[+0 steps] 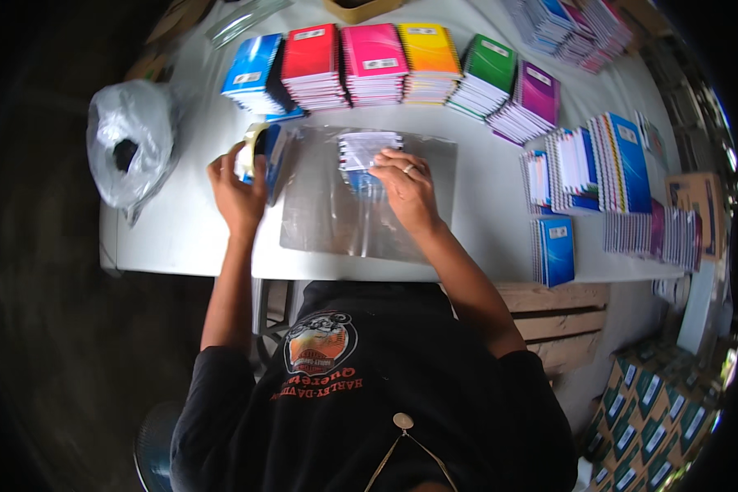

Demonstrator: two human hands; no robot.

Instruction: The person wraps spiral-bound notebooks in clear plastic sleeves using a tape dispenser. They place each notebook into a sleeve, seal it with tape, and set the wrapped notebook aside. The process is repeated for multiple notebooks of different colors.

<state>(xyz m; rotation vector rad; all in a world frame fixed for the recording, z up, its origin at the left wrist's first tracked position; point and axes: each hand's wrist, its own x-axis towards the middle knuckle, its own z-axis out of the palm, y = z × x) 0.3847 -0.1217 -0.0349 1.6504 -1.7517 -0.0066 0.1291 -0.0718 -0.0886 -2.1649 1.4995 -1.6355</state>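
Note:
My left hand (242, 189) is closed round a blue tape dispenser (275, 156) with a roll of tape (249, 152), at the left side of a clear plastic bag. The bag (320, 221) lies flat on the white table in front of me. Spiral notebooks (361, 152) with white page edges and a blue cover lie on or in the bag; I cannot tell which. Over their right edge, my right hand (408, 184) has its fingers curled and pressed together. Whatever its fingertips pinch is hidden.
Behind the bag stand stacks of spiral notebooks: blue (254, 70), red (312, 61), pink (374, 61), yellow (428, 57), green (488, 70) and purple (533, 98). More notebooks (623, 160) fill the right side. A crumpled plastic bag (131, 139) sits left. Cartons (648, 410) stand lower right.

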